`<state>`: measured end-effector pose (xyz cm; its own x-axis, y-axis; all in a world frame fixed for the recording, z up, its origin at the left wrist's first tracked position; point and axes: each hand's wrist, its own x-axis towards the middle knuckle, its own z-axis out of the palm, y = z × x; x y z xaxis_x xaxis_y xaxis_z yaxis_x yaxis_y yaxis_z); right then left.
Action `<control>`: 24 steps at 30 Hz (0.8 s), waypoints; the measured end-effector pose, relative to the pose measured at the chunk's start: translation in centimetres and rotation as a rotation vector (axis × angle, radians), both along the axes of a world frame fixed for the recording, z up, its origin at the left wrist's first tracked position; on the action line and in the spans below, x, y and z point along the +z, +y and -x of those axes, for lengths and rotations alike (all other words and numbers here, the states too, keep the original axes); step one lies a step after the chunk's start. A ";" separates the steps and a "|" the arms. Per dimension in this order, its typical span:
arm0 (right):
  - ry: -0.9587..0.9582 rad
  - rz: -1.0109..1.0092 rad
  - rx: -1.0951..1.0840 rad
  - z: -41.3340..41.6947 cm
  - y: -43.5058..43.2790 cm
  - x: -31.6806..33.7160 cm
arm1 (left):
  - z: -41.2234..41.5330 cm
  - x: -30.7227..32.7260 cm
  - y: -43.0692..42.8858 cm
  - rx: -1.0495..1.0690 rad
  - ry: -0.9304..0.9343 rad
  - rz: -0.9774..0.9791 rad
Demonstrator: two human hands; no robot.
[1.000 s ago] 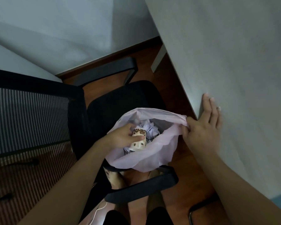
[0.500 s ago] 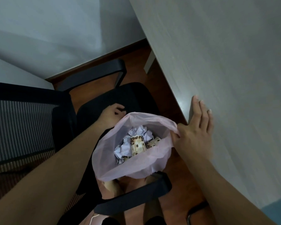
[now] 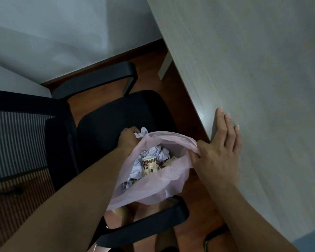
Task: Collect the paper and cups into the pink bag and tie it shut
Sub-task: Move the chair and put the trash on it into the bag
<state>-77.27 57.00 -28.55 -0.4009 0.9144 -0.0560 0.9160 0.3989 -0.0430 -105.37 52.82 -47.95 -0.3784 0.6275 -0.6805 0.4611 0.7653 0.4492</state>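
Pink bag [image 3: 153,190] over the chair seat [image 3: 120,113], patterned cup [image 3: 149,165] inside. Right hand [image 3: 215,151] pinches its rim at the bench [image 3: 262,88] edge; left hand [image 3: 128,138] grips crumpled paper [image 3: 141,132]. Collecting step; next, drop it in, then tie.

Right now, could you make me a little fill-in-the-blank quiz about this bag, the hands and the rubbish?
The bag is ___ in colour. The patterned cup lies ___ the bag. Of the left hand and the right hand, the one gripping loose paper is the ___. The bag's mouth is ___, not tied.
Missing words: pink; inside; left; open.
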 end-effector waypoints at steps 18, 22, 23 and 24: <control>0.017 -0.013 -0.007 0.2 -0.1 0.3 | 0.4 18.5 -5.2 0.176 -0.724 -0.209; 0.020 -0.017 -0.006 0.1 0.0 0.1 | -1.1 17.4 -6.5 -0.035 -0.510 -0.123; 0.022 -0.018 -0.004 0.0 -0.1 0.1 | -1.3 17.2 -6.7 -0.065 -0.447 -0.129; 0.026 -0.024 -0.003 0.0 0.0 0.1 | -1.4 17.0 -6.8 -0.047 -0.398 -0.153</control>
